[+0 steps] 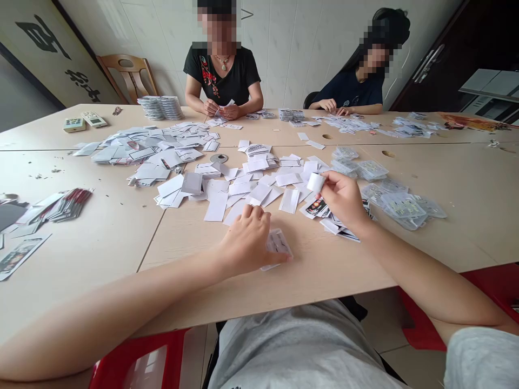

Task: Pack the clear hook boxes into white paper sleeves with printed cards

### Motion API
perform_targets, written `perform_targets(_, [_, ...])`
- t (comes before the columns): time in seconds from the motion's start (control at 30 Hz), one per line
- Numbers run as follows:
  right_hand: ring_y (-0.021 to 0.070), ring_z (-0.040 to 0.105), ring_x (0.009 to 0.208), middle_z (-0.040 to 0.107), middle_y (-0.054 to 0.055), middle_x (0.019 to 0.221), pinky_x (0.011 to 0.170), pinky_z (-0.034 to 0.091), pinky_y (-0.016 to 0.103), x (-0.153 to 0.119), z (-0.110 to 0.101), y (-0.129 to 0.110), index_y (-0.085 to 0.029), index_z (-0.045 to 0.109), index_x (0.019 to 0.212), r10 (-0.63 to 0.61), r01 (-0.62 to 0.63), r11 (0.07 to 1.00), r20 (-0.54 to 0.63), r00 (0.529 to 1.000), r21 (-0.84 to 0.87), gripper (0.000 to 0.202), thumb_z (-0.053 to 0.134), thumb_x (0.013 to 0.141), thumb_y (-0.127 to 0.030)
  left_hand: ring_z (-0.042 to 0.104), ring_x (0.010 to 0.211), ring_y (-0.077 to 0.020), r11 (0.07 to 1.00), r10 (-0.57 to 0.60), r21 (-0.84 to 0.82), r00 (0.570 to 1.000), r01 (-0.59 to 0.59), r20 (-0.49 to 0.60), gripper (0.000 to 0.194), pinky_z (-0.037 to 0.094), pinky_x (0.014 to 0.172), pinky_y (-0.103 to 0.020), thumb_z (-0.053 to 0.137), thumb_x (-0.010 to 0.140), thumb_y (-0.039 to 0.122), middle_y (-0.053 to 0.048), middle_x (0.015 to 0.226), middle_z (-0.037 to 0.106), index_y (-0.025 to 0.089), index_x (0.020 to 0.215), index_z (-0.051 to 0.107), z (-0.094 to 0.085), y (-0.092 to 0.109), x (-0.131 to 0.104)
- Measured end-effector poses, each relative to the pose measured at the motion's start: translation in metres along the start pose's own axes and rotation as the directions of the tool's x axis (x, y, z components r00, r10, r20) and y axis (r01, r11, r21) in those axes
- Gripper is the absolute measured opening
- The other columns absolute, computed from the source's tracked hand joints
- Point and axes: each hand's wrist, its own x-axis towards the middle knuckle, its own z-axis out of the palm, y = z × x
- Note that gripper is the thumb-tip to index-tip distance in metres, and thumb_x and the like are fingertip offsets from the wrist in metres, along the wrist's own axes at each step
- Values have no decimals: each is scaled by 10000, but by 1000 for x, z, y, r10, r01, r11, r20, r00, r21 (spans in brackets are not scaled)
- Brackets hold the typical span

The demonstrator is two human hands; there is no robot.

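My left hand point(248, 237) is closed on a small clear plastic box point(279, 244) lying flat on the table near its front edge. The thumb presses the box's near side; the curled fingers are at its far side and partly hide it. Dark slim pieces show inside the box, too small to name. Up and to the right, my right hand point(344, 197) pinches a white paper card point(315, 182), bent into a curve and held above the table. Below this hand lie printed cards point(316, 208) in a loose pile.
Many white cards point(217, 200) spread across the middle of the table point(113, 281). Clear boxes point(405, 208) are heaped at the right. A tape roll point(219, 158) lies among the cards. Two people point(223, 75) sit opposite, handling cards. Red-edged cards point(73, 205) lie left.
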Motion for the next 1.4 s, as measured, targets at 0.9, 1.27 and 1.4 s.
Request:
perform_targets(0.9, [124, 563, 514, 594, -13, 610, 501, 425, 254, -27, 38, 4, -177, 577, 719, 175, -235, 964, 362, 916, 126, 104, 595, 756, -272, 484, 946, -276, 983, -17, -155, 798, -96, -603, 812, 458, 784, -393, 706, 504, 722, -125, 1014, 520, 142, 1035, 504, 27, -17, 30])
perform_targets(1.27, [131, 513, 487, 559, -6, 520, 505, 393, 266, -29, 34, 1, -187, 559, 709, 190, -203, 979, 355, 915, 1, 299, 571, 816, -466, 486, 725, -147, 815, -269, -579, 887, 2, -376, 219, 381, 674, -285, 587, 806, 340, -1, 720, 549, 184, 654, 564, 14, -20, 24])
perform_targets(1.4, [132, 510, 471, 574, -2, 518, 480, 386, 257, -29, 34, 2, -195, 506, 674, 196, -207, 978, 343, 919, -5, 302, 551, 831, -448, 486, 725, -148, 803, -295, -595, 890, 34, -347, 214, 388, 678, -288, 588, 807, 340, -1, 739, 547, 187, 659, 571, 16, -23, 25])
